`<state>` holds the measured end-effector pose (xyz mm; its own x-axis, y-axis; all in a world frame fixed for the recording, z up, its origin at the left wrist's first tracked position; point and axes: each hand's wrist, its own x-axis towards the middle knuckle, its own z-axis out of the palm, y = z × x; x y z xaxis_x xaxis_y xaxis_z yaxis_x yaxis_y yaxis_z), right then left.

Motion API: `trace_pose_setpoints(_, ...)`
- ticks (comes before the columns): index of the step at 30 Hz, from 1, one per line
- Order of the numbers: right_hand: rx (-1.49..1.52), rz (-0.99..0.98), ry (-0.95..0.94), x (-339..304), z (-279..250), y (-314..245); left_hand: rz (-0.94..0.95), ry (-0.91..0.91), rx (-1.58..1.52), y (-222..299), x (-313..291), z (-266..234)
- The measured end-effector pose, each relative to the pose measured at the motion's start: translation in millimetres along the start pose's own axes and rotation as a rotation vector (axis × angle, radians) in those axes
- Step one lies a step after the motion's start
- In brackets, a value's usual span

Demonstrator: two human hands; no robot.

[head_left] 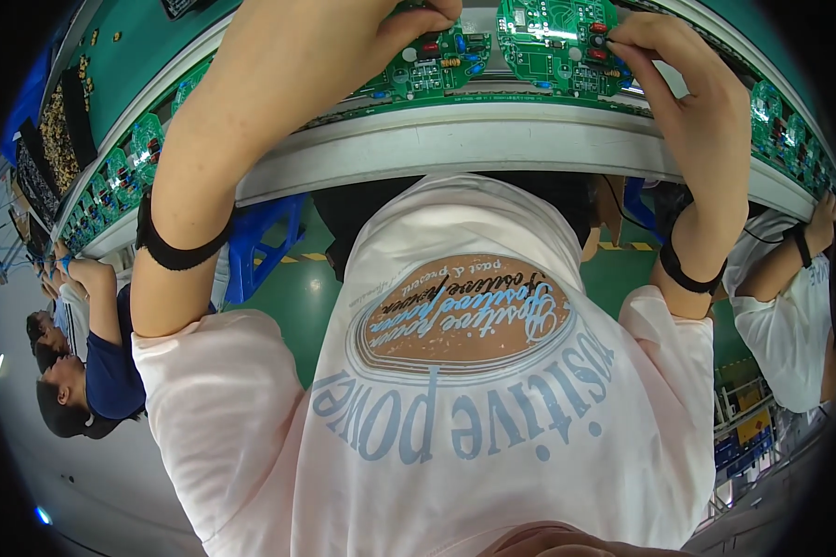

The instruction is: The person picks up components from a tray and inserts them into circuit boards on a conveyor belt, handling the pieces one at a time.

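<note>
Two green circuit boards lie side by side on the rail in front of me. The left circuit board (427, 79) carries red, blue and striped components near its right end. My left hand (409, 23) is above that board, thumb and finger pinched together at the picture's top edge; what they hold is hidden. The right circuit board (539, 46) has red components (599, 42) along its right side. There, my right hand (692, 70) pinches at the board with thumb and forefinger; a small dark part shows by the fingertips, too small to name.
A pale metal rail (474, 139) runs across in front of me, with more populated boards (111, 181) along it to the left and others (780, 130) to the right. Dark bins of small parts (60, 139) stand at far left. Co-workers (102, 362) are on both sides.
</note>
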<state>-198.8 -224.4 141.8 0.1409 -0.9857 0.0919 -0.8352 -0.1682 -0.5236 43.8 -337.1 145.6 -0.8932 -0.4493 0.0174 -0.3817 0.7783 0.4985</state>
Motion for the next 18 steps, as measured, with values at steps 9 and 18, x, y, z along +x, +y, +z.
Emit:
trace_pose_setpoints(9, -0.008, 0.028, -0.002, 0, -1, -4, 0.04, -0.004, 0.078, 5, 0, -3)
trace_pose_setpoints(18, -0.023, 0.03, 0.012, -2, -2, -4, 0.307, 0.304, -0.497, -18, 2, 26)
